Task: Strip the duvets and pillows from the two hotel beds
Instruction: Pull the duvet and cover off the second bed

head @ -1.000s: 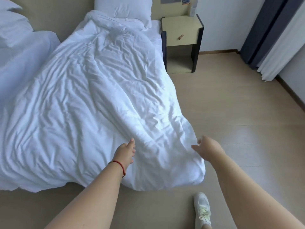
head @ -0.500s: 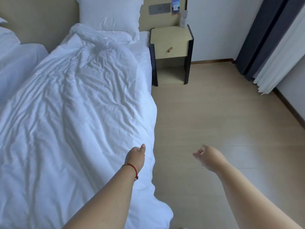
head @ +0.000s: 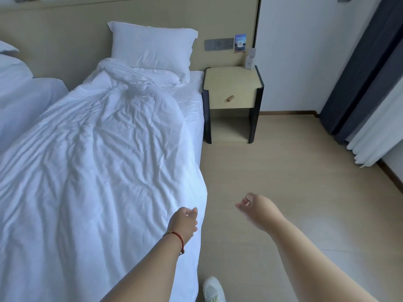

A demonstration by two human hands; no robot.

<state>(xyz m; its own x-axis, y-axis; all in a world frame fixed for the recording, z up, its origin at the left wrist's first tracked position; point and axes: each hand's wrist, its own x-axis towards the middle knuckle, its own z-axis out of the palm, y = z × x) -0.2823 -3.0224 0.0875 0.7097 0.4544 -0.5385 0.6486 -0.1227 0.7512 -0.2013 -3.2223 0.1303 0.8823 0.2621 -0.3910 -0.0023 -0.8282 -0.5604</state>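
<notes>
Lengthwise, the duvet (head: 98,160) runs toward the pillow (head: 152,49); both hands' grip loose, holding nothing.

second bed (head: 26,101): cut by left edge | shoe (head: 213,289): cut below

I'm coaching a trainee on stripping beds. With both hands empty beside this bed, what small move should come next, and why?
Probably reach the left hand down to grip the duvet at its near side edge. The duvet lies spread over the bed, the pillow sits at the headboard, and neither hand holds anything. The left hand hovers over that edge, while the right hand is over bare floor.
</notes>
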